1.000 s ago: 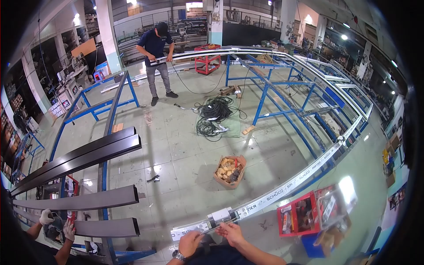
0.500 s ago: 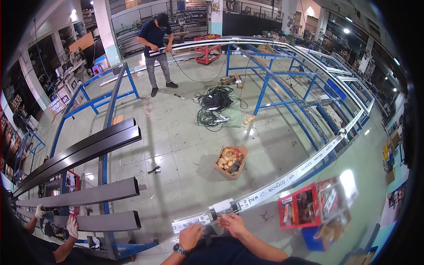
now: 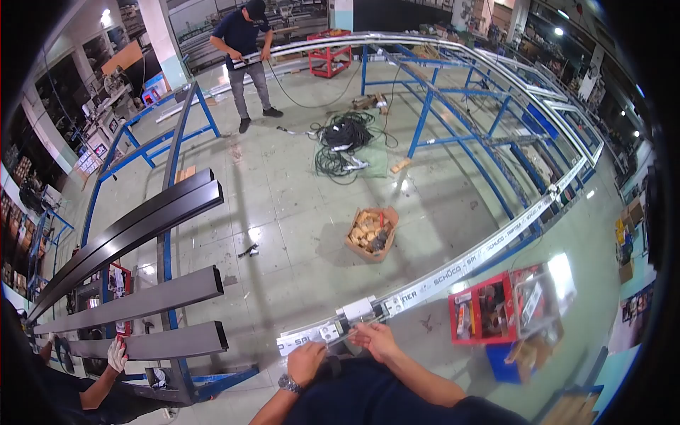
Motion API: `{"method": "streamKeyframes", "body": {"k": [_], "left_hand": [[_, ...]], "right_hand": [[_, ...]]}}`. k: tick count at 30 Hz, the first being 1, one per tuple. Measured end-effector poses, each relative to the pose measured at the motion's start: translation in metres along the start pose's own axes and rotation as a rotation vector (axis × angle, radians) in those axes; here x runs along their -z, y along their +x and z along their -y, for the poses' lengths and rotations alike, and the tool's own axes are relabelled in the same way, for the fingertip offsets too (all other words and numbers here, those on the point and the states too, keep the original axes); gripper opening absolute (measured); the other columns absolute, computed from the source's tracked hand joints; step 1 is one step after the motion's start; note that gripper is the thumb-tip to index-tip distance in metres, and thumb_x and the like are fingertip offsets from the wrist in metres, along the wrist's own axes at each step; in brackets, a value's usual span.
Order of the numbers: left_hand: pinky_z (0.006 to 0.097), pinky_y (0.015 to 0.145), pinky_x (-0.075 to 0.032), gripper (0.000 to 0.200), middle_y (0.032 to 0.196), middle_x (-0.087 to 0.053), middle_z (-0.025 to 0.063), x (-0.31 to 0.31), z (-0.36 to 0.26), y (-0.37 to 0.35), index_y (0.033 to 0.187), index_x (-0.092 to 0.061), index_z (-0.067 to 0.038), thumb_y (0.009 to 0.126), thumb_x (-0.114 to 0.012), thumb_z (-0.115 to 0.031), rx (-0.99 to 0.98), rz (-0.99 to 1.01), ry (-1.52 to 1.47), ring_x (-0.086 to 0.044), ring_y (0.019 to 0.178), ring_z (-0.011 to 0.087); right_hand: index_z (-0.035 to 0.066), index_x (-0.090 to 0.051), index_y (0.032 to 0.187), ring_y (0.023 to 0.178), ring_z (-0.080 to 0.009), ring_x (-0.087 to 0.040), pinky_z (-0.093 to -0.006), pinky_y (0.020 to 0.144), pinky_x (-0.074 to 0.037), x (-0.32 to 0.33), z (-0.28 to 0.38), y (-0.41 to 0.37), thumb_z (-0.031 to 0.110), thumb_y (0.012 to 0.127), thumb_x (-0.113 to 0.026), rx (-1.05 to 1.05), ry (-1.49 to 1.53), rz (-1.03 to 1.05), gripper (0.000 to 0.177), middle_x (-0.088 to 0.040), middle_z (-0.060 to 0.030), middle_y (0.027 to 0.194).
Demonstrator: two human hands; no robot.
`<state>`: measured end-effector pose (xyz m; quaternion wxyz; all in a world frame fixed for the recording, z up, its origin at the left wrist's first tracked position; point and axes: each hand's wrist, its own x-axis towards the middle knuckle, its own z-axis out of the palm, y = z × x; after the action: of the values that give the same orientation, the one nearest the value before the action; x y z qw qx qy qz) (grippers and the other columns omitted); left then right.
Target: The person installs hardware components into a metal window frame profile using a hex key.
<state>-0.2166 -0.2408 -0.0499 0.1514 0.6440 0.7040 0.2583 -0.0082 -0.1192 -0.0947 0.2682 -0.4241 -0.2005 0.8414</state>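
Note:
My left hand (image 3: 307, 363) is closed at the near end of a long white profile (image 3: 453, 270) covered in printed film. To its right, my right hand (image 3: 375, 341) pinches with fingers bent close to the profile's edge. A thin, light, rod-like piece seems to run between the two hands, but it is too small to name. Just beyond my fingers, a silvery block-shaped fitting (image 3: 356, 309) sits on the profile, beside a dark part. What lies inside each grip is hidden by the fingers.
Dark metal profiles (image 3: 149, 306) lie on a blue stand (image 3: 167, 283) at left, where a co-worker's gloved hand (image 3: 117, 354) touches one. Another person (image 3: 244, 57) holds the frame's far end. A box of blocks (image 3: 371, 234), cables (image 3: 347, 138) and a red tool cart (image 3: 482, 312) stand around.
The view has tilted down slightly, so the surroundings sit higher. My hands stay at the profile's near end with little movement. The co-worker's gloved hand at left has shifted slightly.

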Motion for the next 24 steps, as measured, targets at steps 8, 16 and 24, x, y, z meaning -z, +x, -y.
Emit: {"method": "streamKeyframes", "body": {"k": [8,16,24], "left_hand": [[0.0249,0.061,-0.050,0.021,0.071,-0.070,0.0040,0.002,-0.003,0.008,0.083,-0.066,-0.002,0.096,-0.068,-0.018,0.635,0.246,-0.801,-0.063,0.066,0.0086],[0.0284,0.070,-0.056,0.014,0.086,-0.070,0.0060,0.007,-0.027,0.008,0.100,-0.066,0.003,0.091,-0.073,-0.005,0.074,-0.124,-0.269,-0.068,0.071,0.0129],[0.0300,0.070,-0.056,0.016,0.086,-0.071,0.0092,-0.013,-0.002,-0.008,0.101,-0.068,0.002,0.089,-0.075,-0.006,0.389,0.031,-0.687,-0.071,0.074,0.0192]], "right_hand": [[0.000,-0.062,0.123,0.104,-0.0273,-0.071,-0.0395,0.090,-0.058,0.005,-0.006,-0.001,0.018,0.102,-0.062,0.037,0.074,0.095,0.028,-0.071,-0.0173,0.115],[-0.002,-0.059,0.118,0.101,-0.0260,-0.071,-0.0397,0.093,-0.057,-0.005,0.009,-0.008,0.019,0.103,-0.060,0.023,-0.025,-0.006,0.026,-0.071,-0.0174,0.114],[-0.002,-0.060,0.118,0.104,-0.0266,-0.072,-0.0380,0.090,-0.058,-0.011,0.010,-0.013,0.018,0.104,-0.059,0.065,0.111,0.028,0.025,-0.071,-0.0164,0.112]]}}
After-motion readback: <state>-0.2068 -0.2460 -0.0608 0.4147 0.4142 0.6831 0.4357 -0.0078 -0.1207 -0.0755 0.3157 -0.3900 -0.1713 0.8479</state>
